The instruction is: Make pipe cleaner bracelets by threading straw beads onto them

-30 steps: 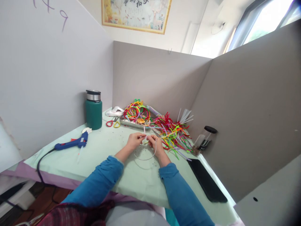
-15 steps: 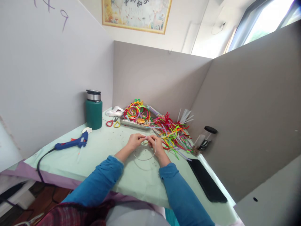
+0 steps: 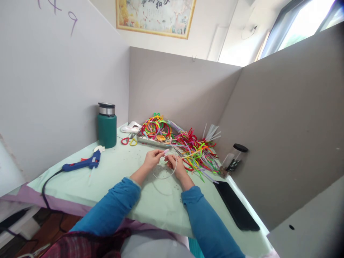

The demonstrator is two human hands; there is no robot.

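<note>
A thin white hoop [image 3: 164, 178] hangs in a loop between my hands, just above the pale green table covering. My left hand [image 3: 152, 158] is closed, its thumb and fingertips pinching a small pale pink piece [image 3: 166, 152]. What kind of piece that is, I cannot make out. My right hand [image 3: 176, 166] is closed on the upper part of the hoop, close to the pink piece. The hoop's curve passes in front of the right hand's fingers. Fingertips partly hide where hoop and pink piece meet.
A tray [image 3: 153, 143] of coloured pipe-cleaner loops stands at the back, beside a loose pipe-cleaner pile [image 3: 199, 152]. Scissors [image 3: 133, 142], a green bottle [image 3: 107, 130] and a corded blue glue gun [image 3: 82, 165] are leftward. Rightward are a black flat object [image 3: 236, 206] and a clear container [image 3: 235, 159].
My hands have moved slightly apart, and the pink piece now shows more between the fingertips. My left hand has shifted a little left and up. The hoop has tilted slightly.
</note>
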